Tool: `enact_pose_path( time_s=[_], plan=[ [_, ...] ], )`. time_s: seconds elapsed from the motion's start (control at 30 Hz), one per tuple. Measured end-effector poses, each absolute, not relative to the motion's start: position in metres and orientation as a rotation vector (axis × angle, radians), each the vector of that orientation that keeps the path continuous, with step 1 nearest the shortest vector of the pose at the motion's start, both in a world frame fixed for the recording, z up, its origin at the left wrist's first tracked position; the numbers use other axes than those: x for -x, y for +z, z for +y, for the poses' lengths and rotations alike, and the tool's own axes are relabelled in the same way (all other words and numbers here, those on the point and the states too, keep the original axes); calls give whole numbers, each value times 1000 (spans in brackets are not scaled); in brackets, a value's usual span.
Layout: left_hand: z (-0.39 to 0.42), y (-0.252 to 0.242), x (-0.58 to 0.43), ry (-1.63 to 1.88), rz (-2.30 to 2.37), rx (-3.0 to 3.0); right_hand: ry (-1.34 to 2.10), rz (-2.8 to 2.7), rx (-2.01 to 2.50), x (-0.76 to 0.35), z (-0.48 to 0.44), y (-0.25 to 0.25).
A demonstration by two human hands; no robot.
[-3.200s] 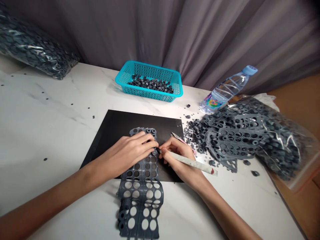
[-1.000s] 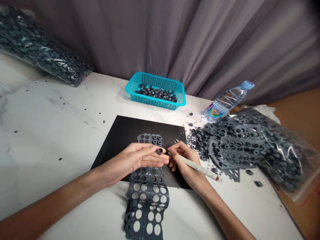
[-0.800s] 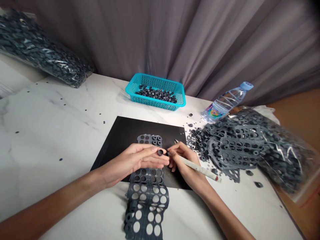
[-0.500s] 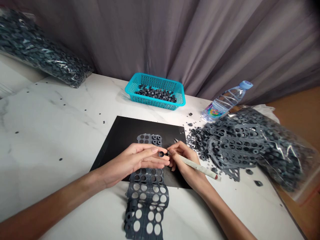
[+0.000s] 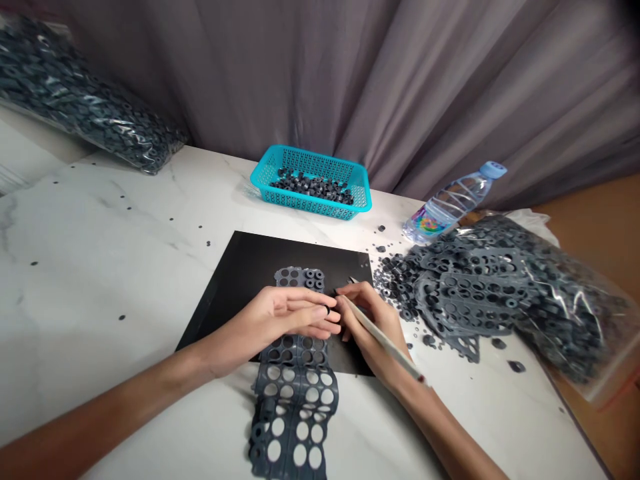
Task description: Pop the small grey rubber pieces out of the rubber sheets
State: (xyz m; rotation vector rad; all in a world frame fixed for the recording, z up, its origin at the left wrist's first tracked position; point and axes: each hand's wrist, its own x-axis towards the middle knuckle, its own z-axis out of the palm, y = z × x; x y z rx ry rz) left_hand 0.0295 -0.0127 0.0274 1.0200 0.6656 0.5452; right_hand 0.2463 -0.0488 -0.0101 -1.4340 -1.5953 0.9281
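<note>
Now pale-handled tool [image 5: 381, 339] at steeper slant

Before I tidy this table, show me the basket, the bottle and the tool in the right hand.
Basket [image 5: 310, 205]: head view, front wall.
Bottle [image 5: 454, 200]: head view, middle of the body.
Tool [image 5: 383, 338]: head view, middle of the handle.

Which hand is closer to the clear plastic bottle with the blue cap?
Right hand: it holds a slim pale tool, in front and left of the bottle. The left hand is farther left, over the dark-grey perforated sheet.
</note>
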Motion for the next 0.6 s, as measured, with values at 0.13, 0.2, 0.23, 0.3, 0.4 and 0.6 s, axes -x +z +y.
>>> enact_pose_path(
  time_s=[0.13,0.2,0.23,0.3,0.4,0.6],
  plan=[
    [-14,23,-30,601,716,-1107,590,-1981,1356,-246,-56,-14],
    [-15,22,-29,614,724,-1152,550,-2092,1355,-246,-60,-16],
    [-16,22,-29,618,724,-1168,530,-2132,1355,-246,-61,-17],
    [-18,22,-28,623,728,-1179,473,-2198,1346,-247,-63,-18],
    [-21,26,-28,630,738,-1181,376,-2205,1365,-251,-61,-18],
    [-24,31,-28,632,733,-1188,-11,-2045,1579,-271,-51,-12]
  ],
)
